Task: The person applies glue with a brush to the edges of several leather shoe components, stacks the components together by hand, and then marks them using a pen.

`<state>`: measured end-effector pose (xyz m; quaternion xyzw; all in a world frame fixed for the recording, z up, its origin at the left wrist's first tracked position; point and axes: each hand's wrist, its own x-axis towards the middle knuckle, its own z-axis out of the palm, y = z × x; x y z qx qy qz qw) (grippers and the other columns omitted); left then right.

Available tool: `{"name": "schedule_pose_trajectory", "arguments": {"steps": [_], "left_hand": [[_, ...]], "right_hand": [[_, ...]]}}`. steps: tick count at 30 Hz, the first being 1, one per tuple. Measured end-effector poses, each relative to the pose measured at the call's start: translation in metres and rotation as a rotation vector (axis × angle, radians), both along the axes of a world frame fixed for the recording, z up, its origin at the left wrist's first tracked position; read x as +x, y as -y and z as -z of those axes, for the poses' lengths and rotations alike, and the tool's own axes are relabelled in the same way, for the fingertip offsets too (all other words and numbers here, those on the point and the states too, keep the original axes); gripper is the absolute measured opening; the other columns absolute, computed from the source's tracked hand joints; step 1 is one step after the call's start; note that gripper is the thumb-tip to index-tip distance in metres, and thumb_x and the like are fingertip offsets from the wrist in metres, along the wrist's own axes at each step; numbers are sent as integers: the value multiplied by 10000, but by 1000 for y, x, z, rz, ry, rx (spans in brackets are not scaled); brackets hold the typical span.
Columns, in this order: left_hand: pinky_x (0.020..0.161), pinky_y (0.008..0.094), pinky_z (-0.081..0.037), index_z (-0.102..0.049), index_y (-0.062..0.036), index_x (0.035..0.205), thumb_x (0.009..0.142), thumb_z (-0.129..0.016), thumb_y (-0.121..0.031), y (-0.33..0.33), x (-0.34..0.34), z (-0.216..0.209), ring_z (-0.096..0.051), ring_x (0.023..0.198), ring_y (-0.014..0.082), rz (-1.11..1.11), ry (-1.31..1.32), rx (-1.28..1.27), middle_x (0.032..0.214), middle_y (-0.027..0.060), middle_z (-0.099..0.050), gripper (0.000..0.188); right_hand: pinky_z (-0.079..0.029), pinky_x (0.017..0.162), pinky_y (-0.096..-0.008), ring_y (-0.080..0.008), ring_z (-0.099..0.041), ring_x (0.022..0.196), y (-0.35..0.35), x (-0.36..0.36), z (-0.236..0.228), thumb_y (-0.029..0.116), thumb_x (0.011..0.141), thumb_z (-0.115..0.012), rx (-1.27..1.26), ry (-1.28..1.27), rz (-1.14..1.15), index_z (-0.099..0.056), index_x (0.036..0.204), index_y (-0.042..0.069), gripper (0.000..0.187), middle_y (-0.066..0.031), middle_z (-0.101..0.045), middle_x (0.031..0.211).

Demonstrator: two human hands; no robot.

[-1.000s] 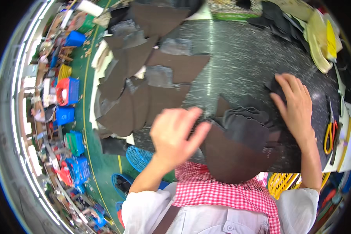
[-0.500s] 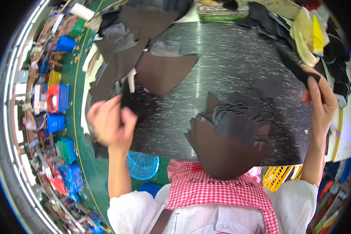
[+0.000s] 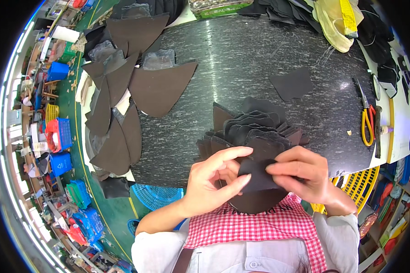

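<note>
So the worker at this speckled black table [image 3: 177,141] is bending both hands in over the middle of the near edge. The right hand [image 3: 272,169] is pinching a small black cut piece [image 3: 258,175] by its right side, thumb and fingers pressed close together. The left hand [image 3: 247,164] is curving like a C, thumb tip touching the piece's left edge and index finger sticking out above it; I honestly can't tell if the curled fingers behind are gripping anything.

That black piece is hovering right over a fanned-out pile of brown and black cut pieces [image 3: 243,123], and a rounded brown one [image 3: 258,201] is poking out past the near edge, over the red-and-white checked apron [image 3: 250,227].

A lone black offcut-looking piece [image 3: 292,83] is lying flat beyond the pile, toward the table's far right corner. Bigger brown panels [image 3: 161,91] are overlapping all along the left edge, some with shiny grey patches. Scissors with yellow and red handles [image 3: 368,125] are lying by the right edge, blades pointing away from the worker. More black pieces [image 3: 289,14] are heaping up along the far edge, next to something pale yellow [image 3: 330,27] at the far right corner.
</note>
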<state>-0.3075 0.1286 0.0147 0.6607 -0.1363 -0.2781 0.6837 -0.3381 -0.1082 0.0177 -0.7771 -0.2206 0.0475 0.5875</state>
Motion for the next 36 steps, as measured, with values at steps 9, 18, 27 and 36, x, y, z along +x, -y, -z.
{"name": "schedule_pose_trajectory", "arguments": {"steps": [9, 18, 27, 36], "left_hand": [[435, 161, -356, -449, -47, 1347, 768, -670, 38, 27, 28, 12, -466, 494, 5, -64, 568, 411, 639, -37, -541, 626], [446, 237, -446, -450, -57, 1354, 777, -664, 23, 31, 29, 8, -535, 462, 77, -61, 564, 474, 631, 2, -534, 621], [947, 417, -442, -567, 9, 1154, 693, -782, -316, -63, 107, 3, -567, 1080, 355, -162, 1152, 1266, 1166, 197, -596, 604], [690, 304, -514, -618, -27, 1109, 744, -564, 61, -52, 79, -48, -657, 784, 255, -492, 1522, 1023, 966, 117, -679, 379]], "right_hand": [[-465, 463, -262, -156, -599, 551, -8, 5, 26, 10, 717, -733, -285, 201, 454, -681, 895, 57, 192, -39, -597, 703], [-455, 445, -265, -150, -583, 536, -9, 8, 28, 31, 720, -736, -301, 185, 461, -678, 885, 76, 181, -30, -571, 689], [-498, 666, -327, -245, -594, 816, 40, 71, 25, 73, 728, -704, -668, 481, 408, -621, 981, 39, 268, -112, -592, 948], [-510, 755, -306, -236, -640, 863, 52, 87, -8, -120, 677, -544, -487, 459, 519, -645, 883, 10, 264, -95, -631, 940]]}}
